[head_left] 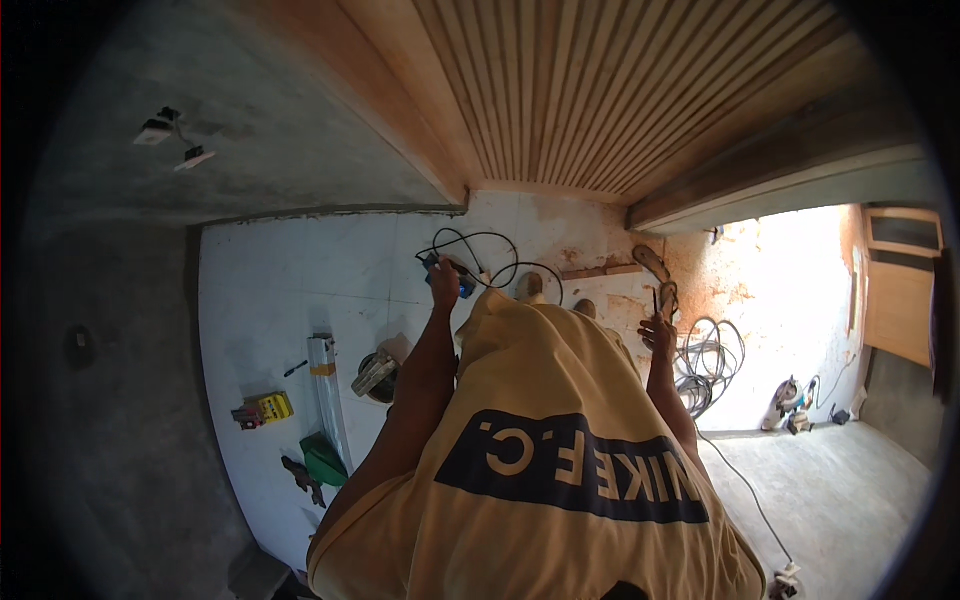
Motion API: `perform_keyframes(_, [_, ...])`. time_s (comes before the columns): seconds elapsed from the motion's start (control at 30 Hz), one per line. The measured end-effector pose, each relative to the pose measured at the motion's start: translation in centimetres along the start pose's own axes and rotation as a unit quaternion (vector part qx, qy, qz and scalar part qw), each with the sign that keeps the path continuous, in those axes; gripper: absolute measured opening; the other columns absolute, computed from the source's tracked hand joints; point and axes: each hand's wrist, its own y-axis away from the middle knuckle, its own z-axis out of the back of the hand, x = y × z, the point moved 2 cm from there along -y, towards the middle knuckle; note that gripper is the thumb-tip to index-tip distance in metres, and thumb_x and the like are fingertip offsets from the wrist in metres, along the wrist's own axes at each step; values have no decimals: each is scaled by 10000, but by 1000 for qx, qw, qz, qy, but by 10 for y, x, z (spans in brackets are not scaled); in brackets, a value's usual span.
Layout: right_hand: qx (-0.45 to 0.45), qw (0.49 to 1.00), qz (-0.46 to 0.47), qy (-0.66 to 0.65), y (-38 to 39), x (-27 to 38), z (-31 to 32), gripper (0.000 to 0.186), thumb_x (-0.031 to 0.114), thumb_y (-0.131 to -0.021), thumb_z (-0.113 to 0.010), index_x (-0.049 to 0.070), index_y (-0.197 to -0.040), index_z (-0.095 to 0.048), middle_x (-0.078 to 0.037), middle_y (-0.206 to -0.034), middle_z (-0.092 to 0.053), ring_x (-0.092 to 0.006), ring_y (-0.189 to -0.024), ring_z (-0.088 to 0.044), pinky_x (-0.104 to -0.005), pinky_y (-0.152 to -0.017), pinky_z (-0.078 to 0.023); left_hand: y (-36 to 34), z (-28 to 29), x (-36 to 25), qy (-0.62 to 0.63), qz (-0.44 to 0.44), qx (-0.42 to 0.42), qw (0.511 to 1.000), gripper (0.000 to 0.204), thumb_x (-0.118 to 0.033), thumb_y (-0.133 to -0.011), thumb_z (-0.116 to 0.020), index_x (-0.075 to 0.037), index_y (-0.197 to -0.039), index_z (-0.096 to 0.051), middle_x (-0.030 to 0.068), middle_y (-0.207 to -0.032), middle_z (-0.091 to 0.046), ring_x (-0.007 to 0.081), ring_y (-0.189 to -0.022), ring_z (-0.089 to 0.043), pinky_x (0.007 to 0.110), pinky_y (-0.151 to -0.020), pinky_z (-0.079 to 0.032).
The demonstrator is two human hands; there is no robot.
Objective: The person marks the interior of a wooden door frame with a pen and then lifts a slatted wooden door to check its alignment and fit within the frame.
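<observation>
My left hand (445, 287) is closed on a blue corded power tool (465, 284), held low at my left side. Its exact kind is partly hidden by the fingers. A black cord (507, 237) loops around near the tool and runs toward my feet. On the other side, my right hand (657, 334) has its fingers bent around a thin dark stick-like thing (656, 300) that points up from them. Beyond that hand, a pair of sandals (652, 262) lies on the floor.
Ahead stands a slatted wooden door panel (560, 100) in a wooden frame. A coiled cable (712, 360) and a circular saw (785, 400) lie at right. Left on the floor are a yellow box (274, 406), a long metal bar (326, 390), a green thing (322, 460) and another tool (377, 374).
</observation>
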Motion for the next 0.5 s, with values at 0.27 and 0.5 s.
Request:
perform_keyframes(0.27, [-3,1000,-15,5,5,3,-9,375,382,-967,-527,20,-1056,-561,-145,-835,-714,-201,-581,-674,-264,-419,-448,-2,16,2,-52,-34,39,997,493,-254,-951,-536,2,-1313,-321,319,-1023,-523,443,-852,-588,492,-710,-479])
perform_keyframes(0.5, [11,999,-19,27,10,-1,-6,474,488,-929,-559,44,-1092,-580,-132,-938,-717,-218,-726,-698,-299,-544,-487,10,22,-29,38,115,27,992,477,-327,-971,-523,-14,-1295,-365,298,-1092,-532,445,-859,-603,486,-717,-490])
